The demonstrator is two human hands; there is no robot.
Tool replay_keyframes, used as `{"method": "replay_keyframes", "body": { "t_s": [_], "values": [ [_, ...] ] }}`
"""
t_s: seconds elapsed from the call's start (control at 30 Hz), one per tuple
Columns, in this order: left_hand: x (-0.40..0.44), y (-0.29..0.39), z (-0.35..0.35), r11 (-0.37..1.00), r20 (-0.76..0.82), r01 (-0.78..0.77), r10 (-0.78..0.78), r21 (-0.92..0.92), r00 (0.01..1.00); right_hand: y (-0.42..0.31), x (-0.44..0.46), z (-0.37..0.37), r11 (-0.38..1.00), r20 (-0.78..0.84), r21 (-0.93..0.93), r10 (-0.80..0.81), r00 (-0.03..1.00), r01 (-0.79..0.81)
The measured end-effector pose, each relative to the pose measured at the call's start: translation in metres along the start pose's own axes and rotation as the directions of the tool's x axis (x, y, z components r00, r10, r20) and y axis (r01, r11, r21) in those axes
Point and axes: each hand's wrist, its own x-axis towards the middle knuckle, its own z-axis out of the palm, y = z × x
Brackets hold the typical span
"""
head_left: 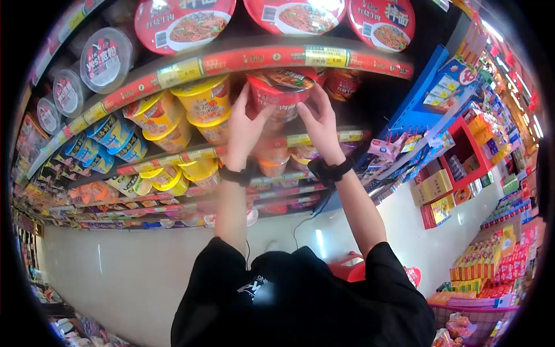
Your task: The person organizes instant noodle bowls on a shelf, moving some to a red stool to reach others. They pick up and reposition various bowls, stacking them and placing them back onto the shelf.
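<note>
A red instant noodle bucket (277, 98) with a picture on its lid is held between both hands at the second shelf, just under the price rail. My left hand (250, 122) grips its left side, thumb toward the front. On the opposite side, my right hand (319, 120) is closed round it, with the thumb on the front wall. Left of the bucket stand stacked yellow noodle buckets (202, 104). Another red bucket (344, 84) sits behind and to the right. My fingers behind the bucket are partly hidden.
Large red noodle bowls (295, 17) stand on the shelf above. The red price rail (254, 61) runs across above my hands. A blue rack side (410, 104) borders the shelf on the right. Behind me on the floor is a red basket (348, 269).
</note>
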Motion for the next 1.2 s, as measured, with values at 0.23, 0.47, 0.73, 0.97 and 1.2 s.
{"method": "replay_keyframes", "body": {
  "t_s": [0.23,0.47,0.73,0.97,1.2],
  "values": [
    [-0.002,0.009,0.012,0.961,-0.151,0.042,0.000,0.272,0.989,0.054,0.036,0.010,0.989,0.050,-0.143,-0.033,0.998,0.040],
    [-0.009,0.016,0.022,0.975,-0.193,0.033,0.011,0.222,0.981,0.045,0.032,0.006,0.994,0.142,-0.101,-0.017,0.990,0.032],
    [-0.028,0.004,0.034,0.923,-0.227,0.077,0.012,0.377,0.974,0.001,-0.108,-0.080,0.996,-0.033,-0.051,0.066,0.997,-0.068],
    [-0.148,0.047,0.133,0.951,-0.020,-0.113,0.124,0.289,0.992,-0.062,-0.263,-0.231,0.945,-0.653,-0.094,0.180,0.736,-0.314],
    [-0.353,0.013,0.304,0.879,0.935,0.454,-0.273,0.147,0.225,-0.066,-0.443,-0.339,0.374,-0.852,-0.523,-0.267,0.451,-0.766]
  ]
}}
